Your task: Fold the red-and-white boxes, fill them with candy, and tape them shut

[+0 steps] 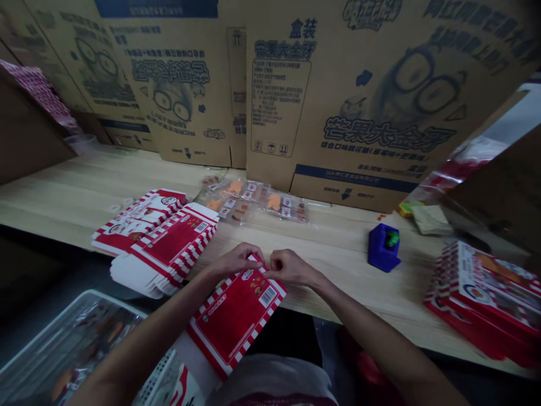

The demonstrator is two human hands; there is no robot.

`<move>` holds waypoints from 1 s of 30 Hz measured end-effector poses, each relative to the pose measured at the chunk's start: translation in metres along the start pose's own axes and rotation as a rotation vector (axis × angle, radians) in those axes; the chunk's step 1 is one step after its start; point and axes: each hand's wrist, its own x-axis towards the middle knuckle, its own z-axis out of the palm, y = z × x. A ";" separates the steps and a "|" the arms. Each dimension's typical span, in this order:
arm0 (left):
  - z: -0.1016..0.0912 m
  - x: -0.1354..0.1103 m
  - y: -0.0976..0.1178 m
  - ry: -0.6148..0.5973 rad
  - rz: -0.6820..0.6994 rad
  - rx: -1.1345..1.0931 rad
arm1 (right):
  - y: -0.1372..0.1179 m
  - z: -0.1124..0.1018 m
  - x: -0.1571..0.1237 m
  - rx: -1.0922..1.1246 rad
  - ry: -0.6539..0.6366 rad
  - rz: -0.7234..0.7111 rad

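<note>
A red carton with red-and-white striped edges and a barcode [236,318] lies tilted over the table's front edge, close to my body. My left hand [240,259] grips its far edge near the corner, thumb toward the printed panel. Beside it, my right hand [291,267] pinches the same far edge with curled fingers. The two hands are a short way apart. Just left of them lies a fanned stack of similar flat cartons [169,242], with white flaps sticking out toward the front.
Small clear packets [274,204] with orange pieces lie toward the back. A blue tape dispenser [384,247] stands right, near folded-up striped boxes [486,287]. Large brown cardboard boxes [270,169] wall the back. A white plastic basket [91,301] sits lower left.
</note>
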 end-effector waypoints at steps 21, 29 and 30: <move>-0.013 -0.043 0.002 0.912 0.045 -0.357 | 0.055 -0.020 0.046 0.540 0.240 0.170; 0.005 -0.085 -0.060 0.893 0.008 0.818 | 0.111 -0.092 0.145 0.050 0.526 0.160; 0.006 -0.079 -0.054 0.805 0.012 0.934 | 0.114 -0.098 0.159 0.016 0.522 0.177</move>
